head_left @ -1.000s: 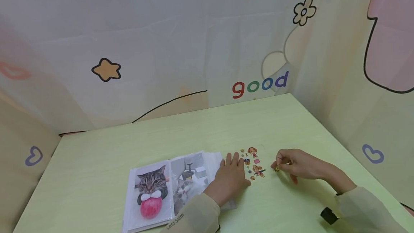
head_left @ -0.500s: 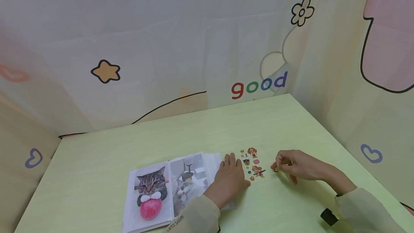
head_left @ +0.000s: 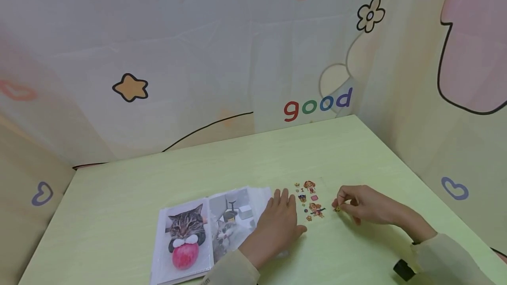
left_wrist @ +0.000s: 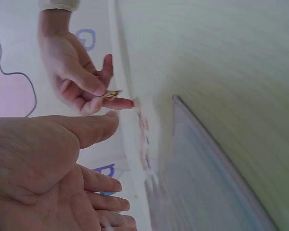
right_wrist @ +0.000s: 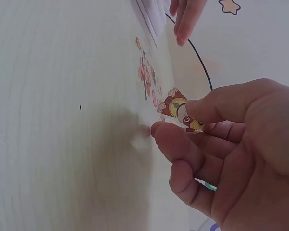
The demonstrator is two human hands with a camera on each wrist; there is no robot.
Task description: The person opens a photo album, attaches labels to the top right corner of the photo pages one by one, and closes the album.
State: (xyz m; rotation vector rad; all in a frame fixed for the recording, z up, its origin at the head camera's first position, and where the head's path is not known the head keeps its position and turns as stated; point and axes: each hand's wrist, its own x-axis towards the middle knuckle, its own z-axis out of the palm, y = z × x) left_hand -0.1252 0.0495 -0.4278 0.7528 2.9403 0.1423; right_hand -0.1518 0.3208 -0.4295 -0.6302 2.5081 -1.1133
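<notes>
My right hand pinches a small cartoon dog sticker between thumb and fingers, just right of the sticker sheet. That clear sheet, printed with several cartoon figures, lies flat on the table. My left hand is palm down with its fingers straight, over the album's right side and close to the sheet's left edge. In the left wrist view the left palm appears raised off the surface and holds nothing. An open photo album lies to the left, with cat pictures; the left hand and forearm hide part of its right page.
The pale green table runs back to a fabric wall printed with a star, flower and letters. A side wall stands at the right. A small black object sits beside the right sleeve.
My left hand has shifted slightly toward me and left, away from the sheet's edge. The right hand stays nearly in place with the sticker, dipping slightly.
</notes>
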